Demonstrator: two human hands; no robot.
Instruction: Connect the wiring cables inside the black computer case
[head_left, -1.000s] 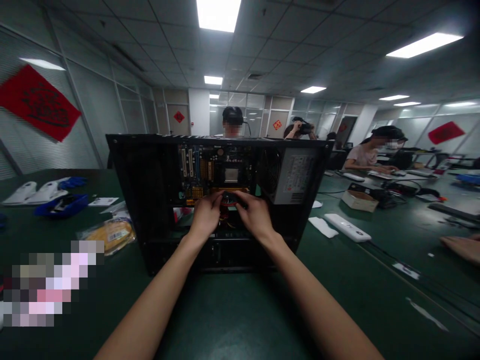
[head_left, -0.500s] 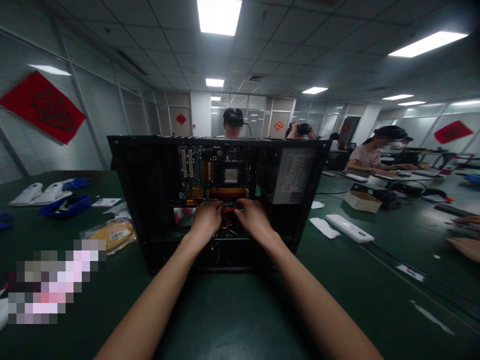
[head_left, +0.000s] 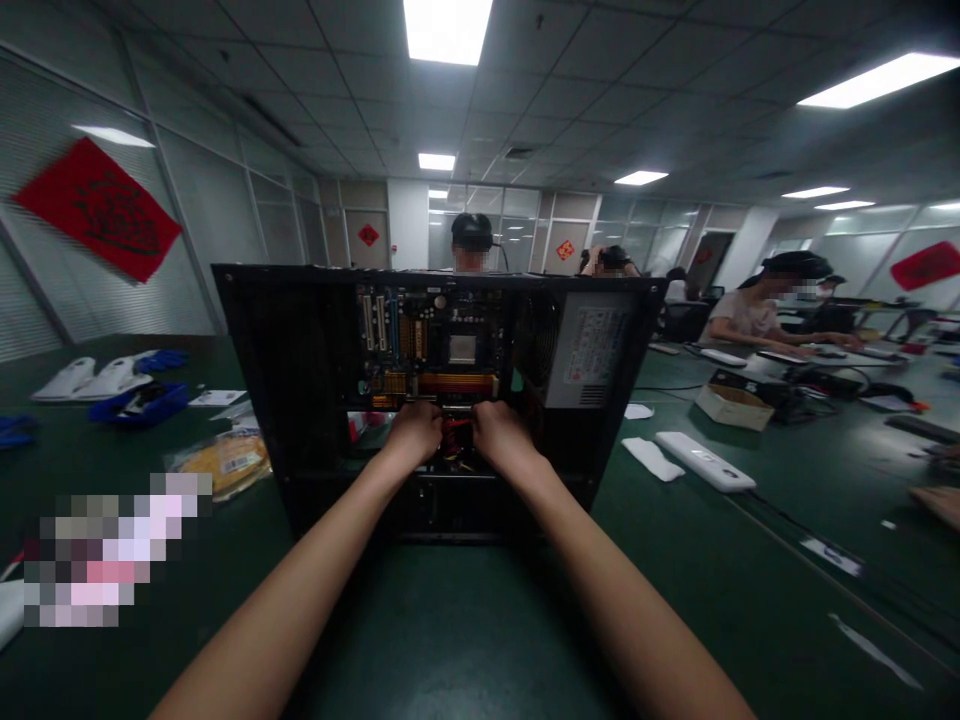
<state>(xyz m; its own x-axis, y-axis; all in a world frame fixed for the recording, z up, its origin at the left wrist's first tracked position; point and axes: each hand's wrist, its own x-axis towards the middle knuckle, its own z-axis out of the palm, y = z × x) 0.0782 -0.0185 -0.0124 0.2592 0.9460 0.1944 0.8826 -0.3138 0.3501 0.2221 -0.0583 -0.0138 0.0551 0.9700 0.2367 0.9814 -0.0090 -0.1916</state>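
Note:
An open black computer case (head_left: pixel 262 400) stands upright on the table in front of me. Its motherboard (head_left: pixel 480 325) faces me, with a square silver processor (head_left: pixel 463 349) and orange memory slots (head_left: pixel 457 385). My left hand (head_left: pixel 415 432) is inside the case just below the slots, its fingers curled together. To its right, my right hand (head_left: pixel 504 432) is closed the same way at the same height. A thin, straight edge runs between the fingertips, too dim to name. Red and yellow wires (head_left: pixel 456 440) hang beneath it. The fingertips are partly hidden.
The power supply (head_left: pixel 592 345) fills the case's upper right. On the green table (head_left: pixel 465 620) lie a bagged yellow coil (head_left: pixel 225 465), a blue tray (head_left: pixel 139 402), a white power strip (head_left: pixel 705 461) and a cardboard box (head_left: pixel 733 405). Several people sit farther back.
The view has shifted slightly. My right hand's fingers have curled in more, and the orange-red piece seen between my hands before no longer shows there. Both hands stay below the slots.

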